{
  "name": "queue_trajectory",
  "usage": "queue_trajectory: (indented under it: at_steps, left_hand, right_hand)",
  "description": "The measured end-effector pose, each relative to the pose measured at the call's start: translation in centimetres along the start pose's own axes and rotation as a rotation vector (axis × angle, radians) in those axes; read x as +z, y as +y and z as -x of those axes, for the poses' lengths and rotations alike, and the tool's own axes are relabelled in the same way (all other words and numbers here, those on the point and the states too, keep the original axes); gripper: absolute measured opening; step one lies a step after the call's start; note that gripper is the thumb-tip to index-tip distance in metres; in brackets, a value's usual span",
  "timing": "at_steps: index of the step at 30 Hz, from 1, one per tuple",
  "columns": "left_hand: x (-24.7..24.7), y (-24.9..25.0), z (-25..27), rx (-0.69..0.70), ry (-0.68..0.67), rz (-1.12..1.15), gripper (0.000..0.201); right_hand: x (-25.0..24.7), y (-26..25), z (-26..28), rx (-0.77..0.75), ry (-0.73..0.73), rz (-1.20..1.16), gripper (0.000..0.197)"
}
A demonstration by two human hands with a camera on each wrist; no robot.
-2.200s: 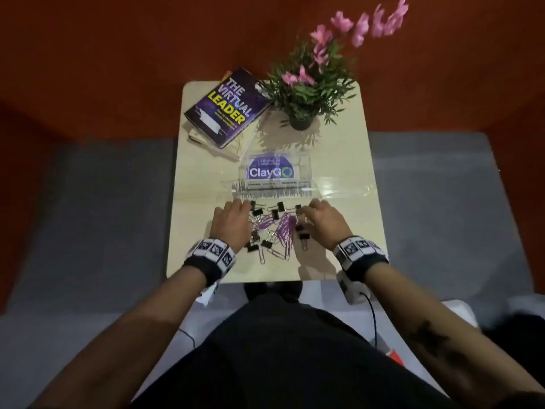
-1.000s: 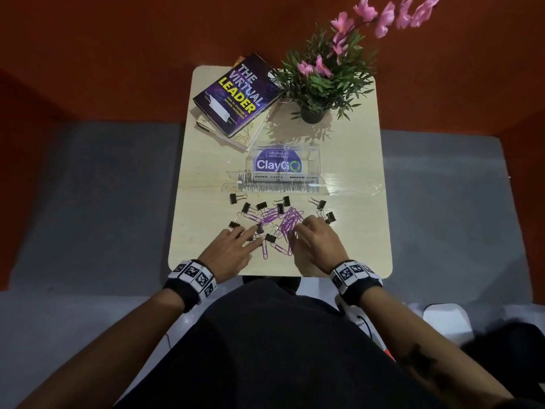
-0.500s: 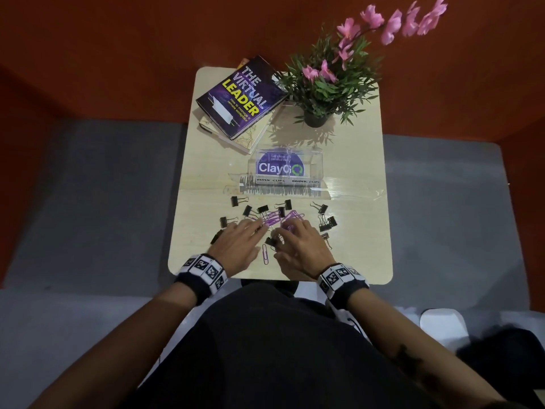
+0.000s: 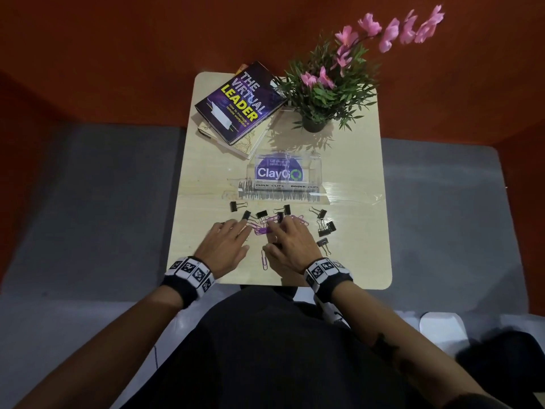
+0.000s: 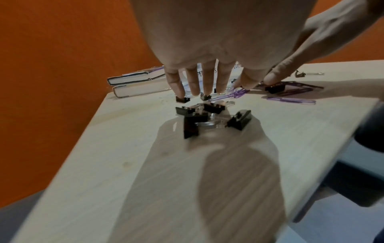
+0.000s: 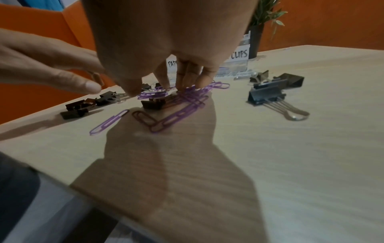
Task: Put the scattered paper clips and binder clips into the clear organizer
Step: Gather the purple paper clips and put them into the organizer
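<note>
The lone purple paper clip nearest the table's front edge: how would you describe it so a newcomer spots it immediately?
Start at the pale wooden table and find the person's two hands near its front edge. In the gap between the left hand and right hand lies one purple paper clip, pointing lengthwise toward the person. Unlike the tangled purple pile beyond the fingertips, it lies alone, touching nothing.

The pale wooden surface (image 4: 354,255) carries black binder clips (image 4: 324,231) and purple paper clips (image 4: 262,230) around the hands (image 4: 227,246), with the clear organizer (image 4: 284,172), stacked books (image 4: 239,104) and potted plant (image 4: 312,124) beyond them.
</note>
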State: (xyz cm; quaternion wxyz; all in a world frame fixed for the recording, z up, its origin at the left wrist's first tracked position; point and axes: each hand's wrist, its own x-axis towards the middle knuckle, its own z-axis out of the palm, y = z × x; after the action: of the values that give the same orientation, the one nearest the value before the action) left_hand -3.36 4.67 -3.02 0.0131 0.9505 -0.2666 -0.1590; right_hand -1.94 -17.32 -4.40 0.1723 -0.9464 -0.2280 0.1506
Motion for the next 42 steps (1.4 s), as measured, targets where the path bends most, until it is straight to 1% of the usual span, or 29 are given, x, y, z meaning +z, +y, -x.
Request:
queue_trajectory:
  at_steps: [2,4,6,8,10,13,16,19,21,23,24,26,28,30,31,32,34,35,36,37,40,41,42]
  left_hand:
    - [0.0,1.0,-0.8,-0.004,-0.018,-0.008,0.048]
    - [-0.1,2.0,-1.1,0.007,-0.019,-0.026,0.044]
    - [-0.4,3.0,-1.3,0.023,0.005,-0.024,0.039]
    - [-0.7,3.4,-1.9,-0.001,0.031,-0.006,0.041]
    - [-1.4,3.2,-2.9,-0.041,0.030,0.024,0.052]
    - [-2.1,2.4,-4.3,-0.010,-0.034,-0.013,0.063]
    - [-2.2,1.1,-4.5,-0.022,-0.072,-0.051,0.064]
    - [-2.0,0.2,-3.8,-0.060,-0.033,-0.031,0.062]
    - [-1.7,0.3,-2.9,-0.014,-0.015,-0.024,0.059]
    - [-1.2,0.4,-2.2,0.061,-0.026,-0.044,0.056]
    - [-1.1,0.3,-1.9,0.063,-0.025,-0.050,0.056]
    - [-1.0,0.0,-1.6,0.005,0.002,-0.039,0.057]
    - [-1.1,0.2,-1.3,-0.048,0.030,-0.024,0.055]
    - [-1.0,1.0,-1.0,-0.062,0.042,-0.017,0.051]
    - [-0.9,1.7,-0.9,-0.054,0.033,-0.006,0.051]
    - [-0.7,2.5,-0.8,-0.040,0.011,0.022,0.055]
    - [-0.1,3.7,-1.0,-0.028,-0.042,0.122,0.069]
    - [0.0,4.1,-1.2,-0.038,-0.064,0.160,0.074]
    - [0.1,4.3,-1.7,-0.057,-0.077,0.182,0.075]
    - [0.1,4.4,-2.1,-0.077,-0.076,0.196,0.070]
    - [-0.2,4.6,-3.0,-0.109,-0.025,0.241,0.044]
    - [-0.3,4.8,-3.2,-0.123,-0.016,0.257,0.041]
    - [-0.4,5.1,-3.3,-0.135,-0.020,0.275,0.044]
  right_hand:
    - [0.3,0.3,0.2,-0.018,-0.013,0.005,0.053]
    - [0.2,0.8,0.5,-0.035,-0.014,0.013,0.046]
    - [-0.1,1.3,0.8,-0.029,0.006,-0.009,0.041]
    - [-0.5,1.6,1.0,-0.024,0.014,-0.023,0.040]
    - [-0.5,1.5,1.0,-0.039,0.003,-0.018,0.038]
    - [-0.2,0.9,1.2,-0.076,-0.061,0.050,0.043]
    - [-0.1,0.7,1.7,-0.089,-0.081,0.083,0.043]
    - [-0.5,1.1,2.2,-0.092,-0.065,0.051,0.037]
    - [-0.9,1.7,2.6,-0.038,-0.017,0.014,0.035]
    - [-1.2,2.6,2.9,0.045,0.032,-0.020,0.042]
    - [-1.3,2.9,3.0,0.074,0.035,-0.026,0.047]
    - [-1.6,3.2,3.1,0.089,0.005,-0.031,0.052]
    - [-1.7,3.1,3.1,0.060,-0.029,-0.052,0.051]
    - [-1.8,3.3,3.2,0.053,-0.030,-0.083,0.049]
    - [-1.8,3.5,3.1,0.073,-0.020,-0.102,0.051]
    - [-1.7,3.7,3.1,0.106,-0.008,-0.120,0.055]
    - [-1.8,4.0,2.8,0.141,-0.013,-0.141,0.062]
    - [-1.9,4.0,2.6,0.124,-0.033,-0.134,0.064]
    - [-2.0,3.9,2.4,0.094,-0.058,-0.119,0.065]
    - [-2.1,3.9,2.2,0.063,-0.083,-0.108,0.066]
    - [-2.4,3.9,1.8,0.013,-0.141,-0.112,0.070]
    - [-2.4,4.0,1.7,0.005,-0.161,-0.113,0.073]
    - [-2.5,4.1,1.5,-0.007,-0.181,-0.109,0.076]
